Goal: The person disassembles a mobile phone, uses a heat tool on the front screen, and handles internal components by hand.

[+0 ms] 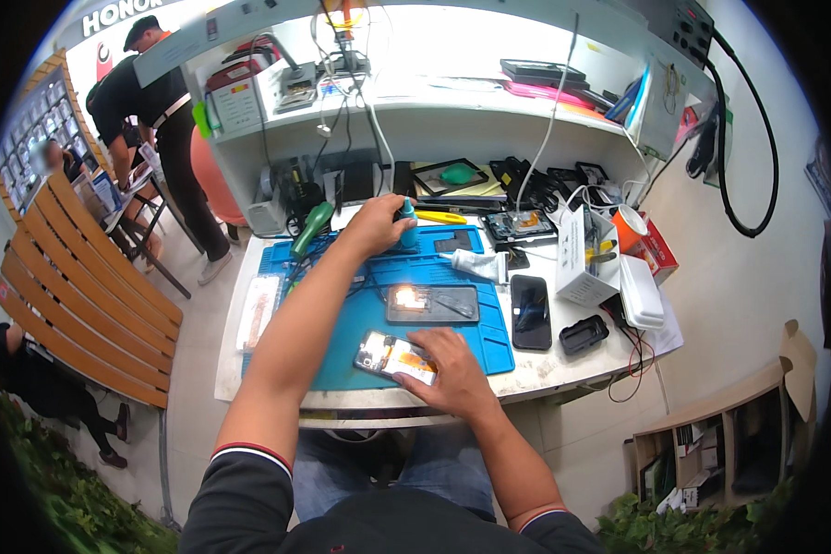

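I see the opened phone (375, 353) lying near the front of the blue mat (342, 331), with its inner parts facing up; the right hand (446, 371) grasps its right end, thumb on the near edge and fingers on the far edge, so most of the phone shows to the left of the grip; the left hand (379, 226) reaches to the back of the mat, its fingers closed around a teal bottle (407, 229), well apart from the phone; just beyond the phone I make out a dark tray (452, 305) with a bright glare at its left end; a white tube (478, 266) lies farther back, over the mat's right part.

The mat sits on a white table (563, 362); a black phone (531, 314) lies beside its right edge, with a small black case (584, 334) next to that; behind them I have a white box (585, 263) and an orange cup (630, 227); a lit shelf (434, 109) spans the back; off to the left stand a slatted wooden bench (92, 286) and a person in black (143, 102), leaning forward; a low wooden rack (711, 425) stands at the lower right.
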Tool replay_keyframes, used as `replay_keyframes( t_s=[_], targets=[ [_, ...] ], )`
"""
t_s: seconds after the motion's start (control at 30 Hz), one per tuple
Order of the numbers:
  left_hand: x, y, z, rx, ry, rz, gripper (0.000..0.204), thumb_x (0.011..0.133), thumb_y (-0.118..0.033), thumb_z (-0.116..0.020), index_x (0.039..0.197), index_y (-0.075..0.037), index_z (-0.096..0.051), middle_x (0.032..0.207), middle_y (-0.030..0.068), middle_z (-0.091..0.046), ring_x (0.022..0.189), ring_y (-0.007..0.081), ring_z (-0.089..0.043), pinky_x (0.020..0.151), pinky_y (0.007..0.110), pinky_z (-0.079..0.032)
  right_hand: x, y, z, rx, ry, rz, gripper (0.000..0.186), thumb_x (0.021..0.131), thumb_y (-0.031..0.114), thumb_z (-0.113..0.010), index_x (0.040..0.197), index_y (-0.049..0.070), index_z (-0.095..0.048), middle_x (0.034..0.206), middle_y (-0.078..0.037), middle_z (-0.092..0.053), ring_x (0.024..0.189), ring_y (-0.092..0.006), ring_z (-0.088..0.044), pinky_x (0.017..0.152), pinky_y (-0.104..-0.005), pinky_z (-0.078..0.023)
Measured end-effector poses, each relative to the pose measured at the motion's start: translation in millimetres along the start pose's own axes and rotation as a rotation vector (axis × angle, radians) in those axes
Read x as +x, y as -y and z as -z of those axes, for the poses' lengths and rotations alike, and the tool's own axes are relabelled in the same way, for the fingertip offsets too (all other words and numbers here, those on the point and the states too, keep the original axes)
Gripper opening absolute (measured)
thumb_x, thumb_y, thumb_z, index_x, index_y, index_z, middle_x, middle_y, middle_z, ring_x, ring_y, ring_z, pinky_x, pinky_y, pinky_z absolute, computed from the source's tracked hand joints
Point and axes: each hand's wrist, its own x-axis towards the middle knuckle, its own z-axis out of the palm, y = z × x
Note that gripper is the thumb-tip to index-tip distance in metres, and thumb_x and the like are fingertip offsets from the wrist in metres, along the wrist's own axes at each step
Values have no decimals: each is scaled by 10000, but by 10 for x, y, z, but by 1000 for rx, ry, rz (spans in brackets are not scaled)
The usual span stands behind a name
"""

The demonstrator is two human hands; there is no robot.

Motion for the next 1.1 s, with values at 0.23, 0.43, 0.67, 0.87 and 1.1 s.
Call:
replay_keyframes(
  t_s=[0.23,0.43,0.67,0.87,1.1],
  targets=[
    [-556,-499,543,149,-384,-80,397,1052,-457,-776,1073,-60,-773,915,152,-794,755,366,-777,706,482,-610,-48,-49,11,-4,8,-55,641,867,324,-941,1377,16,-704,1321,-187,-748,1249,-404,-659,1115,-505,-506],
    [-932,1237,1664,263,-563,541,507,1079,-520,-681,1224,-52,-814,1016,228,-811,1039,404,-795,940,517,-599,39,58,-24,-19,31,-27,656,828,296,-963,1364,13,-712,1274,-184,-757,1218,-404,-674,1088,-495,-524],
    [-853,2113,1891,347,-142,828,781,1091,-693,-522,1278,8,-809,1279,311,-780,1292,470,-724,1125,540,-544,67,3,-51,-59,37,5,704,794,335,-976,1364,18,-712,1254,-180,-753,1197,-395,-678,1077,-483,-512],
    [-546,1958,1730,454,0,789,724,1122,-631,-487,1372,-13,-771,1356,302,-756,1347,463,-693,1149,530,-526,8,1,11,-77,49,-57,710,848,391,-940,1390,-9,-712,1287,-191,-752,1236,-386,-664,1078,-484,-506],
    [-468,2557,1776,341,85,806,603,1137,-509,-501,1306,-12,-799,1324,312,-760,1268,475,-724,1107,513,-550,35,10,-14,-63,45,-56,701,852,381,-939,1390,-8,-713,1282,-195,-749,1240,-384,-661,1080,-483,-506]
  ],
)
